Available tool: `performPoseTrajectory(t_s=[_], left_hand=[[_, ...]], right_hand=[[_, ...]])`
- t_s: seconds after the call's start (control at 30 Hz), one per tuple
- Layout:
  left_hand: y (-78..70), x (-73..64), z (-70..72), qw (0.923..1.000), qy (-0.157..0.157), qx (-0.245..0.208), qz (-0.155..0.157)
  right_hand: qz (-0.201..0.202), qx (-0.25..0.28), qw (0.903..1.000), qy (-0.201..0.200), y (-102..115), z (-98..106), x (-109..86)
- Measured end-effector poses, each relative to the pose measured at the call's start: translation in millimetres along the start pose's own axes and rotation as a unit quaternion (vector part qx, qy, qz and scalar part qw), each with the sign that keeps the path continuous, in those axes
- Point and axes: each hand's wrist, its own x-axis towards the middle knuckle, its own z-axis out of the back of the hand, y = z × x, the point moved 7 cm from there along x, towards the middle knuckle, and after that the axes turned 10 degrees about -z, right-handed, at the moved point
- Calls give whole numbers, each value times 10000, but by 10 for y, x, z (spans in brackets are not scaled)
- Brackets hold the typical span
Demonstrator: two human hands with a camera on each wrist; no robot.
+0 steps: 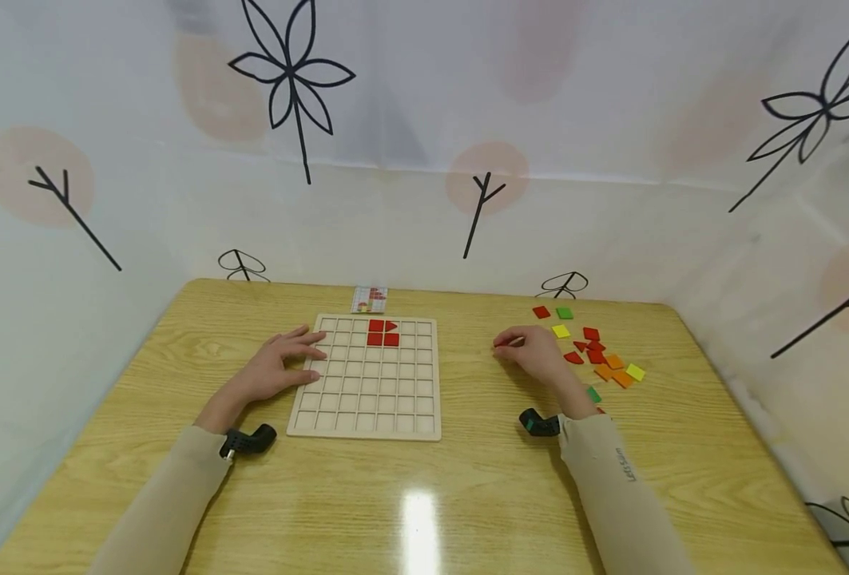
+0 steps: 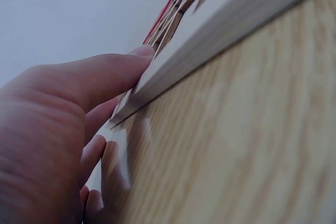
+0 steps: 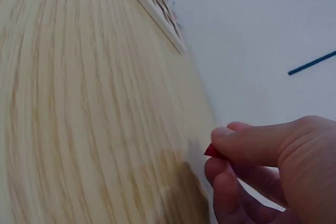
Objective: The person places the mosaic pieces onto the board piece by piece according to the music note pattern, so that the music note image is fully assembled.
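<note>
A wooden grid board [image 1: 366, 403] lies flat on the table. In its upper rows sit red squares [image 1: 374, 339] and a red triangle-like piece [image 1: 391, 327] beside the top square. My left hand [image 1: 280, 365] rests at the board's left edge, fingers spread and thumb touching the rim [image 2: 173, 66]. To the right of the board, my right hand [image 1: 537, 353] pinches a small red tile [image 3: 212, 151] between thumb and fingers. Most of that tile is hidden by the fingertips, so its full shape cannot be told.
Loose red [image 1: 591, 334], orange [image 1: 623, 379], yellow [image 1: 636, 372] and green [image 1: 564, 313] tiles lie scattered right of the right hand, some partly under the forearm. A small printed pattern card [image 1: 362, 299] lies behind the board. A patterned cloth [image 1: 410, 224] hangs behind the table.
</note>
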Motion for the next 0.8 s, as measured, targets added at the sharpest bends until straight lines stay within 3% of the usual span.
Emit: performPoseTrajectory(t_s=[0.17, 0.4, 0.8], left_hand=[[7, -8, -13, 10000, -8, 11, 1], [25, -10, -28, 10000, -36, -8, -78], [37, -7, -16, 9998, -133, 113, -40]], right_hand=[[-18, 487, 9985, -257, 100, -73, 21], [-31, 733, 9951, -657, 199, -253, 73], [329, 1303, 9900, -424, 601, -662, 201]])
